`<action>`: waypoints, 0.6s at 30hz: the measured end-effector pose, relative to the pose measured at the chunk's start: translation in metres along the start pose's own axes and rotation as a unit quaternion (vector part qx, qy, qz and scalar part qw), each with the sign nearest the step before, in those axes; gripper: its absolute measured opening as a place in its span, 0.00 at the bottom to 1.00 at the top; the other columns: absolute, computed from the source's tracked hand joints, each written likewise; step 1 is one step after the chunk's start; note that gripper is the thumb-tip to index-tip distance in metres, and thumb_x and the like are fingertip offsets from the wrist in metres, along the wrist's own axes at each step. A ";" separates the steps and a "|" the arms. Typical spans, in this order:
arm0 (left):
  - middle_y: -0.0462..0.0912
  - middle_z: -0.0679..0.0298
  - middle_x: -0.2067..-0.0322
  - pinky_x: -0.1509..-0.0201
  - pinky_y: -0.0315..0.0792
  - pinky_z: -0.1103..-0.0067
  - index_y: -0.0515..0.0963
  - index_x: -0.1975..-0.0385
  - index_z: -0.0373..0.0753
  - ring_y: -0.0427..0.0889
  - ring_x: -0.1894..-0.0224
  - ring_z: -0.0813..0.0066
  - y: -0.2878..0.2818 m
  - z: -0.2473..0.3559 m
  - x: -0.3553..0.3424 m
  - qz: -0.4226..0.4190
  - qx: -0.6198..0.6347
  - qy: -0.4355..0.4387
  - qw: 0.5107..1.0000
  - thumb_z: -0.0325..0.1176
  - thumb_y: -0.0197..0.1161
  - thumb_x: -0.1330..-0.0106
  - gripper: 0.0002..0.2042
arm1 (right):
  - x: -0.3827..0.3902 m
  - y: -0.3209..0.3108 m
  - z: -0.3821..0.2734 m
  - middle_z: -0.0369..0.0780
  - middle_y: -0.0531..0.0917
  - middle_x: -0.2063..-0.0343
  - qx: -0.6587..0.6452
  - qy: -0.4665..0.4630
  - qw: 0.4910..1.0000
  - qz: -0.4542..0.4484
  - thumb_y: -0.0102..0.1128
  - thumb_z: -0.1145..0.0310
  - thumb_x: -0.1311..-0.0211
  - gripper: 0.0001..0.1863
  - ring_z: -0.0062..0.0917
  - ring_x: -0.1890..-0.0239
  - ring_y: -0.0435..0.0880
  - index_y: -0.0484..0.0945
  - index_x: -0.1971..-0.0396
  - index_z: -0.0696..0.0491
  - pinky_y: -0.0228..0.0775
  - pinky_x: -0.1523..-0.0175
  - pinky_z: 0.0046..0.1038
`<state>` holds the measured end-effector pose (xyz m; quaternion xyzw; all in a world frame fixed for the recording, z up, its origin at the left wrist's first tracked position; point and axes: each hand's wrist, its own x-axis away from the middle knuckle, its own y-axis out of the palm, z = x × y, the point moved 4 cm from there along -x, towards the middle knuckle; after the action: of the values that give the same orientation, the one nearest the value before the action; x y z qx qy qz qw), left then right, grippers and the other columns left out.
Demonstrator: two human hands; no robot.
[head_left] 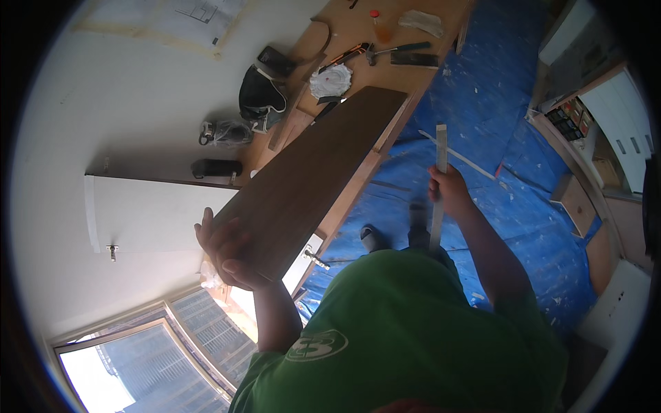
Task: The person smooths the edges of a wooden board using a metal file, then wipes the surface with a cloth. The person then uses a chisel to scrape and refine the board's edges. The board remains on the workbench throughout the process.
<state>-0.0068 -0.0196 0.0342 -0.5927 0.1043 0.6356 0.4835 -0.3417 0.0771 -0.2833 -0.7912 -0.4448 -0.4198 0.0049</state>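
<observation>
A long dark brown wooden board slants over the workbench, its far end resting near the bench's front edge. My left hand grips the board's near end, fingers spread over the edge and thumb along the side. Out to the right, over the floor, my right hand is closed around a long, flat, narrow grey strip. The strip points away from me, and its lower end reaches down beside my body. I cannot tell whether it is metal or wood.
On the wooden workbench lie a hammer, a crumpled white cloth-like bundle, a red-capped bottle and a dark block. A white cabinet door stands left. Blue sheeting covers the floor, with a thin strip on it.
</observation>
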 end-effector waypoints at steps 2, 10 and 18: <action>0.82 0.58 0.74 0.48 0.78 0.57 0.73 0.77 0.42 0.85 0.54 0.55 -0.004 0.000 -0.008 -0.032 0.057 0.038 0.997 0.51 0.26 0.17 0.32 | -0.007 0.000 0.003 0.39 0.74 0.80 0.073 -0.017 0.997 0.012 0.59 0.62 0.26 0.10 0.28 0.83 0.78 0.73 0.59 0.53 0.68 0.80 0.32; 0.78 0.58 0.79 0.64 0.76 0.70 0.73 0.78 0.38 0.80 0.72 0.62 0.027 0.000 -0.063 -0.066 0.112 0.101 0.986 0.54 0.30 0.16 0.34 | -0.105 0.001 -0.046 0.37 0.75 0.80 0.139 -0.082 0.986 0.048 0.57 0.62 0.26 0.11 0.25 0.83 0.78 0.74 0.61 0.56 0.69 0.79 0.29; 0.79 0.53 0.75 0.52 0.75 0.61 0.80 0.73 0.34 0.79 0.64 0.56 0.040 -0.070 -0.129 -0.121 0.292 0.094 0.944 0.54 0.20 0.19 0.40 | -0.109 0.001 -0.038 0.38 0.78 0.78 0.117 -0.030 0.991 0.052 0.54 0.67 0.31 0.07 0.27 0.81 0.83 0.74 0.62 0.56 0.75 0.79 0.29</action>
<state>-0.0126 -0.1529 0.1072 -0.4907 0.2580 0.4551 0.6968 -0.3935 -0.0138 -0.3315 -0.8196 -0.4488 -0.3400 0.1065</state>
